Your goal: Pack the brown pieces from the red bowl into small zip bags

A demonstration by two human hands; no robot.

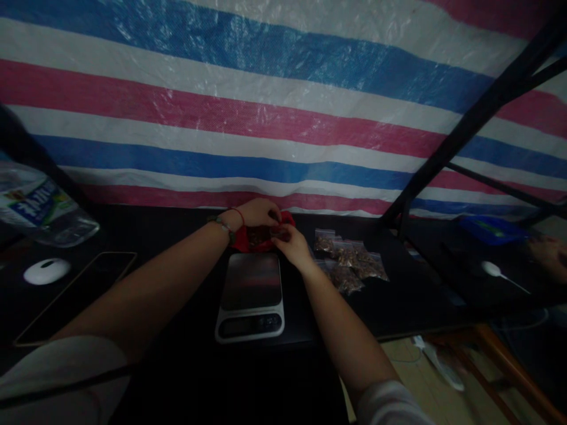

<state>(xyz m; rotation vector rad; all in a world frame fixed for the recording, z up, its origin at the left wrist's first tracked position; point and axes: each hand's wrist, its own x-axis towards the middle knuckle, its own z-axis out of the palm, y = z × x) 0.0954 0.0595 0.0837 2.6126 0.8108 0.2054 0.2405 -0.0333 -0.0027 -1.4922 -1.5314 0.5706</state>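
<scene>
My left hand (261, 212) reaches over an open red plastic bag (240, 239) at the back of the desk. Its fingers are pinched together above the bag, and whatever they hold is too small and dark to make out. My right hand (292, 243) is at the bag's right side, thumb and fingers closed on what looks like a small clear plastic bag (278, 232), mostly hidden. Small dark bits lie inside the red bag. Right in front of it sits a kitchen scale (251, 283) with a bare plate. Several filled zip bags (349, 260) lie to the right of my right hand.
On the left are a large plastic bottle (42, 206), a white mouse (47, 271) and a dark phone or tablet (80, 295). A black metal frame (443, 153) slants up at right. Beyond it are a blue bag (491, 230), a white spoon (491, 269) and another person's hand (549, 254).
</scene>
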